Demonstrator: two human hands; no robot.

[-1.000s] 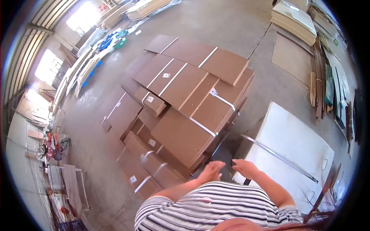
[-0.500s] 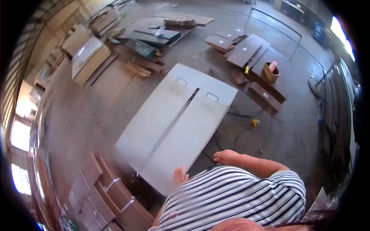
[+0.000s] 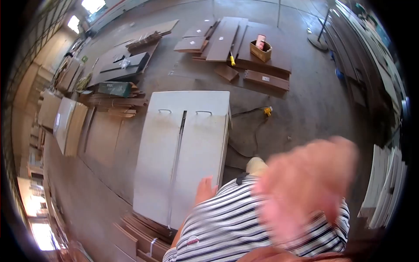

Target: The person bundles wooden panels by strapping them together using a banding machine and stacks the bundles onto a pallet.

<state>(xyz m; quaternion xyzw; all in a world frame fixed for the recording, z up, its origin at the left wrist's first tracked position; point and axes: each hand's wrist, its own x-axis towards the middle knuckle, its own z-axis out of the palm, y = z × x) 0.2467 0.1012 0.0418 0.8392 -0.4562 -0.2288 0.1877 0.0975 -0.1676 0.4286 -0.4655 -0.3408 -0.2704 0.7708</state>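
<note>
A white two-door cabinet (image 3: pixel 157 144) lies on its back in front of me, with a wire handle on each door and a dark gap between them. My left hand (image 3: pixel 206 191) is at its near right part, fingers stretched out and holding nothing; whether the palm touches the door is unclear. Close to the camera, my right hand (image 3: pixel 310 183) is raised in front of my striped shirt. Motion smears its fingers, so I cannot see whether anything is in them.
Brown panels (image 3: pixel 222 41) lie on the floor ahead, with a cardboard box (image 3: pixel 260 51) on them. A cable with a yellow connector (image 3: pixel 267 112) runs right of the cabinet. Stacked boards (image 3: pixel 70 126) stand left, strapped brown panels (image 3: pixel 144 238) near left, white panels (image 3: pixel 380 187) at right.
My right hand has risen from beside my waist to close before the camera. The view has turned, so the cabinet appears more upright. My left hand stays by the cabinet.
</note>
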